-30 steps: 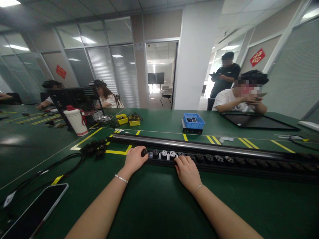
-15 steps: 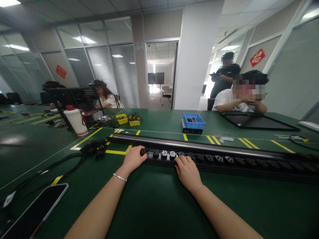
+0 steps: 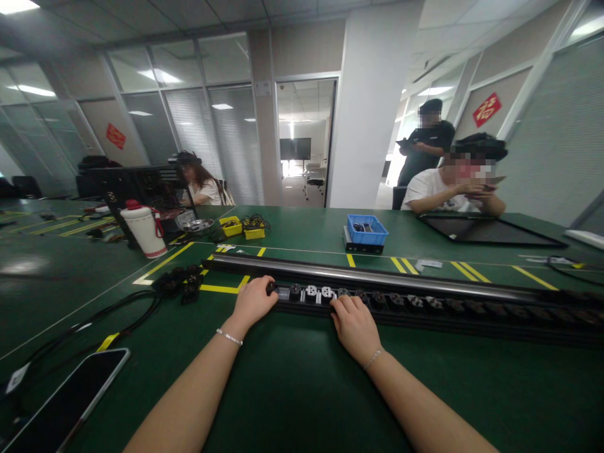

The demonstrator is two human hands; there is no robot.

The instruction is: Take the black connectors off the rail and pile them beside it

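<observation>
The phone [image 3: 70, 397] lies left of the socket strip [image 3: 425, 316], and the basket [image 3: 368, 237] behind the strip.

Right wall [image 3: 523, 78]: red sign [image 3: 487, 109], gold character "福" readable. Left wall [image 3: 94, 114]: smaller red sign [image 3: 116, 136], marks too small to read. Cable label [image 3: 17, 377], lower left: illegible. Pale notice [image 3: 263, 88] beside doorway [image 3: 302, 104]: illegible. Nothing else readable.

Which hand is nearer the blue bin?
Right. The right hand, at the black strip, is nearly straight in front of the blue bin; the left hand is farther left.
</observation>
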